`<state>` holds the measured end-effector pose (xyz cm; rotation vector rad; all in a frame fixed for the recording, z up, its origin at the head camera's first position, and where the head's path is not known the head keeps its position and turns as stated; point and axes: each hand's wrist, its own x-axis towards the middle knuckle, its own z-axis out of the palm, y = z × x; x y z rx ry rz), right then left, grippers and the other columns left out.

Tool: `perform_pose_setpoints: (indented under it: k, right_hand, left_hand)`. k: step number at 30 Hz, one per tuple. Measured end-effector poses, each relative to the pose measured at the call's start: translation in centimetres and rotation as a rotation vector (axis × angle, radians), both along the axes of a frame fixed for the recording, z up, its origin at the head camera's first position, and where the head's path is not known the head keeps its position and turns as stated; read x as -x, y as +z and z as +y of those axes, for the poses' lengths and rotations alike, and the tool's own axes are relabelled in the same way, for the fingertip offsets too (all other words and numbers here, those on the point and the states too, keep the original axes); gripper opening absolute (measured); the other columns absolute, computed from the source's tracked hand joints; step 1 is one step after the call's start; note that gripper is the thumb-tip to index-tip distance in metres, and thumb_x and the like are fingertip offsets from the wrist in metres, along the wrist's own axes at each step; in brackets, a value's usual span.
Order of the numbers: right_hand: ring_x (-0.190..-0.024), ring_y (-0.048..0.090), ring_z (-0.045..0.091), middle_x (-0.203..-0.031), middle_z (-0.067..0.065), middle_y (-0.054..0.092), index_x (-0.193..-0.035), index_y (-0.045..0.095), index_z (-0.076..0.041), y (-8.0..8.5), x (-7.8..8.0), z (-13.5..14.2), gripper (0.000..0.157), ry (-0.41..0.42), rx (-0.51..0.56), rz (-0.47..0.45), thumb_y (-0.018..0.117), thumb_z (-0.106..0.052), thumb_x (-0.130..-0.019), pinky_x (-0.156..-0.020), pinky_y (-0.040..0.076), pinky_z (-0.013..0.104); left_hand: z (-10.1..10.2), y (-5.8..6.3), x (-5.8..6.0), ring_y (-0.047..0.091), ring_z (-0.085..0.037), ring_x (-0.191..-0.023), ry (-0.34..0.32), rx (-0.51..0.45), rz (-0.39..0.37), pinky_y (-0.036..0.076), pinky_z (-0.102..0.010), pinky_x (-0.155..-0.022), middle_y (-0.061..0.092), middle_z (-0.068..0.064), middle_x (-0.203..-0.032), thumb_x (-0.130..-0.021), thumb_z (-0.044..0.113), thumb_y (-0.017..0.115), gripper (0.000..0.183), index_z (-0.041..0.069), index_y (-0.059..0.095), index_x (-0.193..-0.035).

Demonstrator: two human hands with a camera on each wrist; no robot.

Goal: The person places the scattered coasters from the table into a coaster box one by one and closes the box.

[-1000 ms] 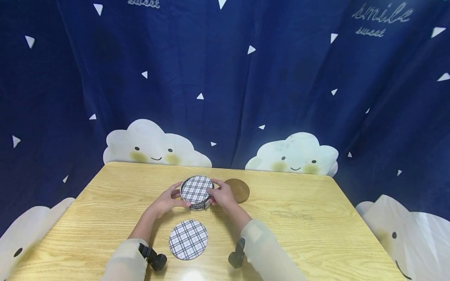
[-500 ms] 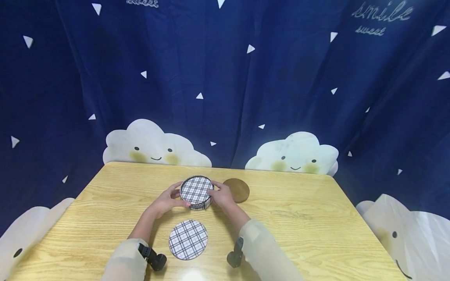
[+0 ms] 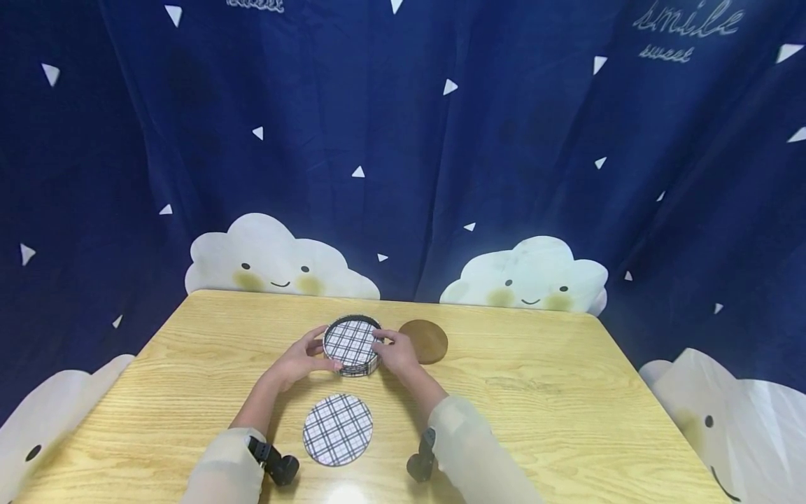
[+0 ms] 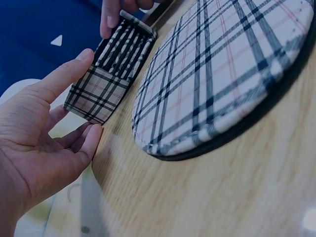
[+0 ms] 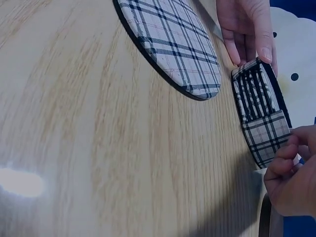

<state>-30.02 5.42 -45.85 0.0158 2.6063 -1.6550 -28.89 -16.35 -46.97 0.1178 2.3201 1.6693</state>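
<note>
A round plaid coaster holder (image 3: 371, 364) with a cut-out front stands toward the back of the table, stacked with several coasters (image 4: 123, 49). The uppermost plaid coaster (image 3: 348, 343) sits below the holder's dark rim. My left hand (image 3: 299, 361) grips the left side of the holder, thumb at the front edge and fingers round the wall. From the other side, my right hand (image 3: 398, 351) reaches its thumb and forefinger over the rim, onto the uppermost coaster's edge. In the right wrist view its other fingers (image 5: 280, 165) are curled against the holder's outer wall.
Nearer the front of the wooden table (image 3: 535, 406) lies a single plaid coaster (image 3: 337, 430), pattern up. A plain brown disc (image 3: 427, 341) lies just right of the holder, behind the right hand. A dark blue curtain (image 3: 352, 126) with clouds hangs behind the table.
The uppermost coaster has sunk lower inside the holder, so more of the dark inner wall shows. My right forefinger has come from the holder's back edge over onto the rim.
</note>
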Motion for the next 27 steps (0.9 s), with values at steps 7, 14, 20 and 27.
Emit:
perform_pose_setpoints:
  k: [7,14,20,27]
  right_hand:
    - [-0.041,0.037,0.007,-0.059,0.002,0.052,-0.119,0.062,-0.005,0.0,-0.3,0.4,0.034,0.028,0.145,-0.037,0.062,-0.010,-0.086,-0.043,0.037,0.020]
    - [-0.041,0.042,0.010,-0.058,-0.001,0.049,-0.119,0.061,-0.004,-0.2,-1.2,1.4,0.033,0.057,0.169,-0.011,0.062,-0.010,-0.087,-0.042,0.037,0.020]
    - [-0.047,0.052,0.012,-0.066,-0.002,0.049,-0.113,0.062,-0.002,-0.2,-2.0,2.1,0.031,0.073,0.143,0.021,0.065,-0.014,-0.086,-0.043,0.043,0.022]
    - [-0.060,0.060,0.021,-0.079,0.006,0.057,-0.106,0.063,0.000,0.1,-2.9,2.5,0.026,0.150,0.076,0.045,0.066,-0.014,-0.084,-0.048,0.053,0.032]
  left_hand:
    - [0.0,-0.1,0.1,0.033,-0.043,-0.134,-0.003,-0.007,0.012,0.032,-0.058,-0.106,0.034,-0.028,-0.144,-0.072,0.025,0.081,0.101,0.014,0.017,-0.150]
    - [0.0,-0.2,0.1,0.033,-0.043,-0.134,-0.008,-0.017,0.012,0.032,-0.057,-0.107,0.033,-0.027,-0.145,-0.071,0.026,0.081,0.103,0.013,0.016,-0.150]
    - [0.0,-0.2,0.2,0.033,-0.042,-0.134,-0.006,-0.025,0.005,0.031,-0.056,-0.108,0.032,-0.027,-0.146,-0.072,0.026,0.081,0.103,0.013,0.015,-0.150]
    - [-0.1,-0.2,0.2,0.033,-0.043,-0.134,-0.013,-0.022,0.010,0.033,-0.056,-0.107,0.031,-0.027,-0.146,-0.072,0.024,0.081,0.103,0.013,0.015,-0.150]
